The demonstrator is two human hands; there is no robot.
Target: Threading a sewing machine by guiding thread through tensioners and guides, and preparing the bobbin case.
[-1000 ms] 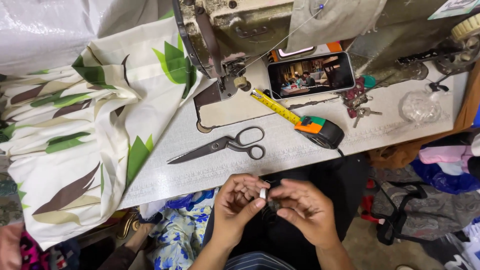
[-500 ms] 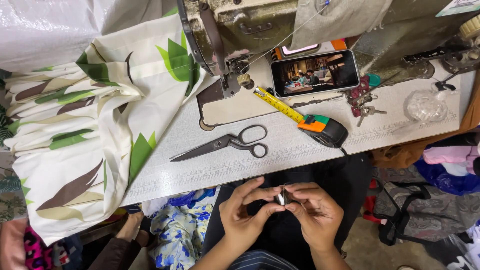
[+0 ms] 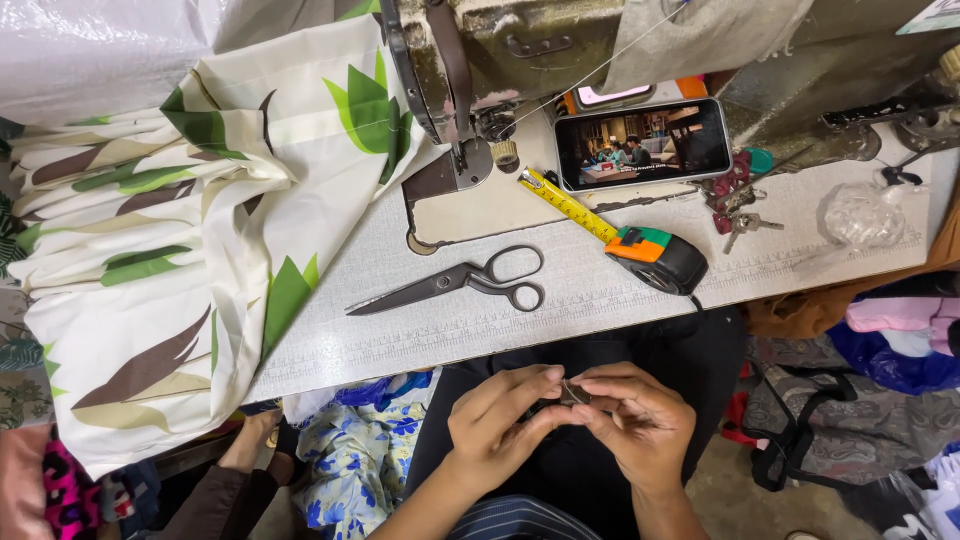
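Grey sewing table (image 3: 400, 340): scissors (image 3: 460, 282), tape measure (image 3: 650, 255). Below edge, left hand (image 3: 495, 425) and right hand (image 3: 635, 425) together, fingertips pinching small metallic piece (image 3: 573, 394).

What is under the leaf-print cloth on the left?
The cloth drapes over the left end of the table and hangs past its edge. Whatever lies beneath is covered; only patterned fabrics show below its hem.

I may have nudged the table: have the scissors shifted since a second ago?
No. The scissors lie at the same spot beside the tape measure.
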